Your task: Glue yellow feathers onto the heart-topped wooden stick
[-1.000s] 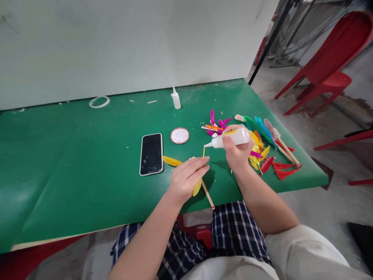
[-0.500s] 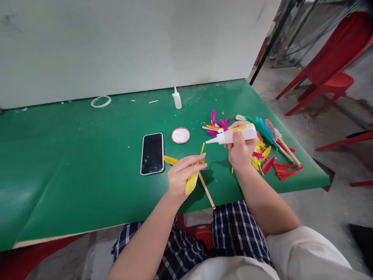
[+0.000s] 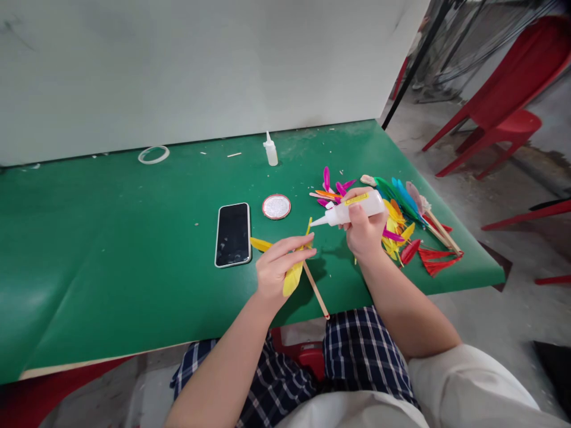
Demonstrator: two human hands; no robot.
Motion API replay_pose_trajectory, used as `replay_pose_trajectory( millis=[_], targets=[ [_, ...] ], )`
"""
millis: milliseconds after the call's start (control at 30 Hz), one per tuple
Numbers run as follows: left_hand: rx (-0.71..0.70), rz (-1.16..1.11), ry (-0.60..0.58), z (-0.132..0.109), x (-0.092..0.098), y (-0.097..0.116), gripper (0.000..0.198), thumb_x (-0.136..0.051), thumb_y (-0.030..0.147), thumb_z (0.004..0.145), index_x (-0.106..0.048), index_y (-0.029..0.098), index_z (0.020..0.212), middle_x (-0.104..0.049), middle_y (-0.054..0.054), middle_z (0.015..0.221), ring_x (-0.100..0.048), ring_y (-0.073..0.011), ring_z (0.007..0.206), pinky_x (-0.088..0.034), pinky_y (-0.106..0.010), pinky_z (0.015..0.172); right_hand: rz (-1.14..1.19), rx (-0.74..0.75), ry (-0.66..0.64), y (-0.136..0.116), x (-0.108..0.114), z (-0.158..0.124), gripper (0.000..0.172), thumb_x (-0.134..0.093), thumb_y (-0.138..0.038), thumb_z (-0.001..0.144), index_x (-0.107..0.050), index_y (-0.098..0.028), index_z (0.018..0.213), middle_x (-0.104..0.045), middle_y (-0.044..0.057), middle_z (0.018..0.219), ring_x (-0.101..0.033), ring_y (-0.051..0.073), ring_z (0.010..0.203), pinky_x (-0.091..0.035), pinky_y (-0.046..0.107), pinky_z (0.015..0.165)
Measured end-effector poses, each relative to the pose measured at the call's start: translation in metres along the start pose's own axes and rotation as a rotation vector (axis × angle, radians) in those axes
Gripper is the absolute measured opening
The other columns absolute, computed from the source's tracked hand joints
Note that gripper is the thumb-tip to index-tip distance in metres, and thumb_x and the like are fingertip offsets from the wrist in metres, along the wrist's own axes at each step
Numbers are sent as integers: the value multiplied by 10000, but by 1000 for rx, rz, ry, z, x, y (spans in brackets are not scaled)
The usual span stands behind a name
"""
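Note:
My left hand (image 3: 277, 266) is closed in a pinch on a thin wooden stick (image 3: 316, 289) with yellow feathers (image 3: 292, 277) fixed to it; one feather tip (image 3: 260, 244) sticks out to the left. My right hand (image 3: 364, 228) grips a white glue bottle (image 3: 352, 210), tilted so that its nozzle points left and down at the top of the yellow feather near my left fingertips. Both hands hover over the green table (image 3: 111, 249) near its front edge.
A black phone (image 3: 232, 234) lies left of my hands, a round white lid (image 3: 276, 207) behind them. A second small glue bottle (image 3: 270, 150) stands further back, a clear tape ring (image 3: 153, 154) at far left. A pile of coloured feathers and sticks (image 3: 408, 220) lies right. Red chairs (image 3: 499, 95) stand beyond the table.
My right hand lifted the glue bottle up and away, then brought its nozzle back down to the feather tip. My left hand turned the stick and feathers slightly.

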State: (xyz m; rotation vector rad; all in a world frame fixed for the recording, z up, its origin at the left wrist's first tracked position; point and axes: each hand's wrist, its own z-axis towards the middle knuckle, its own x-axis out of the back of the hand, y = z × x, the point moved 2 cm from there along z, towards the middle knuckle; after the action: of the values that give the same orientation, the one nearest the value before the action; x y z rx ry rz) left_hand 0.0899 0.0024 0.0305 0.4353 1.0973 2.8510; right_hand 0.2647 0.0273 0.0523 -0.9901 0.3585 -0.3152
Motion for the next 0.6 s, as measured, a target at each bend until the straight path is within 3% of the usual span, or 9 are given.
replay_pose_trajectory(
  millis=[167, 367, 600],
  targets=[
    [-13, -7, -1, -1, 0, -2, 306, -588, 56, 781, -669, 240, 1012, -645, -53, 1100, -638, -179, 932, -560, -327, 790, 131, -45, 9, 3, 0, 2, 305, -558, -520, 755, -524, -220, 790, -495, -44, 591, -378, 43, 339, -328, 203, 308],
    [-61, 23, -22, 1, 1, 0, 371, -587, 20, 768, -657, 256, 1045, -642, -56, 1108, -631, -183, 948, -555, -320, 784, 57, -76, -18, 3, -2, 2, 321, -574, -532, 738, -530, -216, 774, -480, -52, 538, -389, 52, 347, -330, 206, 325],
    [24, -54, -8, 4, 4, 2, 306, -591, 43, 774, -685, 248, 981, -658, -53, 1079, -648, -180, 911, -565, -314, 769, -49, -56, 222, 3, 6, 9, 297, -618, -486, 718, -534, -212, 793, -548, -15, 685, -467, 58, 439, -387, 200, 381]
  ],
)
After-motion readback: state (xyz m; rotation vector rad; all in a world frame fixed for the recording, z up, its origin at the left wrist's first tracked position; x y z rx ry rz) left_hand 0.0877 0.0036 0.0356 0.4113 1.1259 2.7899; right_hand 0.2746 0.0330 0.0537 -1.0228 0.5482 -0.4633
